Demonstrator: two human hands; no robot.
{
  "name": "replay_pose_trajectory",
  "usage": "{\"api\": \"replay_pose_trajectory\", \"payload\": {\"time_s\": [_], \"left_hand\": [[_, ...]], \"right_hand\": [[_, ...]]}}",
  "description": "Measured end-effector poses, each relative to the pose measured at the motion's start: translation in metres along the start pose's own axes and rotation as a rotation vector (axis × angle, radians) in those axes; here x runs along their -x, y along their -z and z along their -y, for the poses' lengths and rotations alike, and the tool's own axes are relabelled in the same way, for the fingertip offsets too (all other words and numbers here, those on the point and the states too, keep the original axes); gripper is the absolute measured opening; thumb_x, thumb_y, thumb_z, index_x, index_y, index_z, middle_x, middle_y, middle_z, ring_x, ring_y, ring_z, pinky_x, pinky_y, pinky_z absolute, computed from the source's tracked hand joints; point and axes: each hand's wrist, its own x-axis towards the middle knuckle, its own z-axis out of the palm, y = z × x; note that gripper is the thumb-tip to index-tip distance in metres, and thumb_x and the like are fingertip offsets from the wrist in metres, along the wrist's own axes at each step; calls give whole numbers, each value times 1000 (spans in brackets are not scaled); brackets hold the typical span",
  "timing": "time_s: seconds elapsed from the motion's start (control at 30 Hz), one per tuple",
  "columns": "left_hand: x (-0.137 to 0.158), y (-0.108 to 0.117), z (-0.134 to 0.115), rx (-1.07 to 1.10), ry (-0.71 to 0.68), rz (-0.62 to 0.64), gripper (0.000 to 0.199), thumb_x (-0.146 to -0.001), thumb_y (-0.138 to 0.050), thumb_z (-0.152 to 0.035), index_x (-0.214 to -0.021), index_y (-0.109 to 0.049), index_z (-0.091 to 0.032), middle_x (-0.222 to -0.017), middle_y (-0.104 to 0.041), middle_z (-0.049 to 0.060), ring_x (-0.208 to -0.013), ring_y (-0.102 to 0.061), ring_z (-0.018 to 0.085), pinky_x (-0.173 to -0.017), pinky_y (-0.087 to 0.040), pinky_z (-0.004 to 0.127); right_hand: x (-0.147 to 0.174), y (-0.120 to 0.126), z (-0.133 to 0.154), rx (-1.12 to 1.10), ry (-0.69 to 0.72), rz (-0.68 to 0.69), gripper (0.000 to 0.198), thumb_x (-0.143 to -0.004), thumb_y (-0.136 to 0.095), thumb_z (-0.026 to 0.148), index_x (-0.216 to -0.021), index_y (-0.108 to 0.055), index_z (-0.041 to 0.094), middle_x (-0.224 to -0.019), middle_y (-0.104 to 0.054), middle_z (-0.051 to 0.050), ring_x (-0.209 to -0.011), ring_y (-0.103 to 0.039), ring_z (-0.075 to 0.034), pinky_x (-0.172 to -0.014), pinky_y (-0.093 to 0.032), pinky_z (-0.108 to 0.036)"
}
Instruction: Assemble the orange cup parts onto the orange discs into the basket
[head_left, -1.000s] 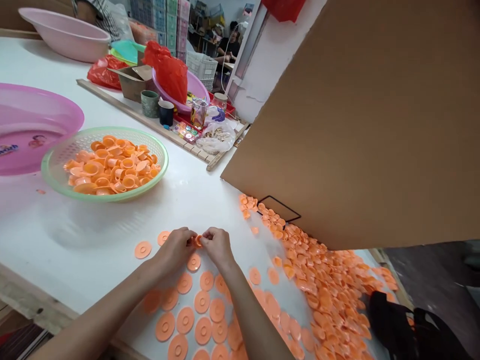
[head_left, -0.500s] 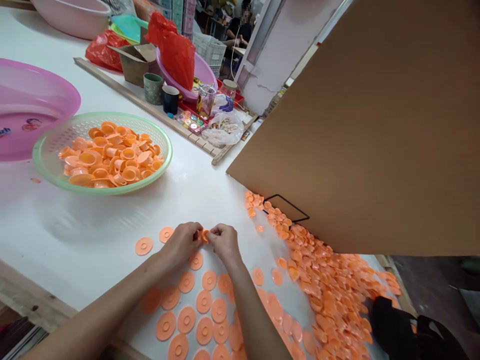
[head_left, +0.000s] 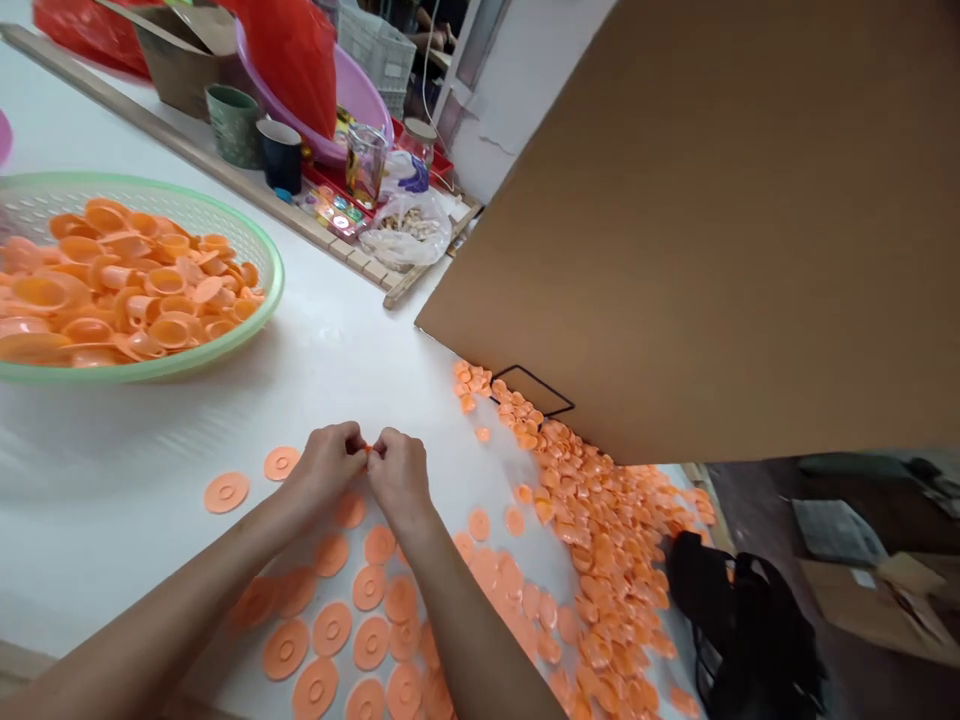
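Observation:
My left hand [head_left: 330, 462] and my right hand [head_left: 399, 475] meet fingertip to fingertip above the white table. Both are closed in a pinch on a small orange plastic piece [head_left: 368, 449], mostly hidden by the fingers. Under and around my forearms lie several flat orange discs [head_left: 331, 628], each with a raised ring in the middle. On the left, a pale green basket [head_left: 274, 270] holds a heap of orange hat-shaped pieces [head_left: 142, 285]. A large pile of small orange round pieces [head_left: 615, 560] spreads over the table to my right.
A large cardboard sheet [head_left: 675, 230] stands slanted over the right side, behind the pile. Beyond a wooden strip [head_left: 322, 238] are a green cup [head_left: 236, 130], a dark cup [head_left: 280, 158], a glass [head_left: 366, 165] and a plastic bag [head_left: 412, 230]. A black item [head_left: 750, 620] hangs at the table's right edge.
My view has turned to the right, so the basket and cups sit further left. My hands have drawn closer together, and less of the orange piece shows between the fingers.

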Motion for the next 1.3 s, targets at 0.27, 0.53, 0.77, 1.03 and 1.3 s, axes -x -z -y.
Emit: {"api": "replay_pose_trajectory", "payload": {"time_s": [0.27,0.53,0.77,1.03,1.3], "left_hand": [[13,-7,-12,55,66,-49,12,-66,-51,-8,-68,-62,-15,-53,-58,-3,-39,-51,8,-37,-35,17],[22,86,-37,151,-80,-377,21,-74,-48,-16,-85,-66,-16,-57,-61,-3,-47,-60,9,-46,-47,17],[-15,208,-45,123,-65,-830,36,-69,-63,-27,-102,-67,-14,-71,-65,1,-53,-62,14,-56,-54,27],[46,60,-2,-338,-371,-21,18,-71,-61,-14,-85,-70,-19,-79,-67,4,-73,-59,16,-65,-44,26],[58,17,23,-452,-396,136,22,-77,-52,-13,-56,-55,-17,-68,-58,5,-74,-51,19,-62,-32,29]], "right_hand": [[-13,42,-30,-195,-44,44,15,-73,-62,29,-65,-69,18,-61,-68,-3,-64,-63,-18,-59,-45,-25],[-43,114,-134,-330,-522,-272,15,-65,-63,34,-67,-60,19,-52,-60,-5,-60,-65,-27,-62,-55,-40],[-7,79,-96,-572,-408,-150,27,-56,-63,16,-83,-65,14,-60,-63,1,-53,-65,-16,-57,-57,-28],[48,12,-14,-583,-216,230,14,-60,-54,13,-69,-64,16,-50,-59,5,-43,-58,-13,-40,-46,-21],[49,8,6,-422,-223,282,15,-62,-51,7,-55,-49,21,-39,-48,8,-32,-50,-11,-32,-34,-18]]}}
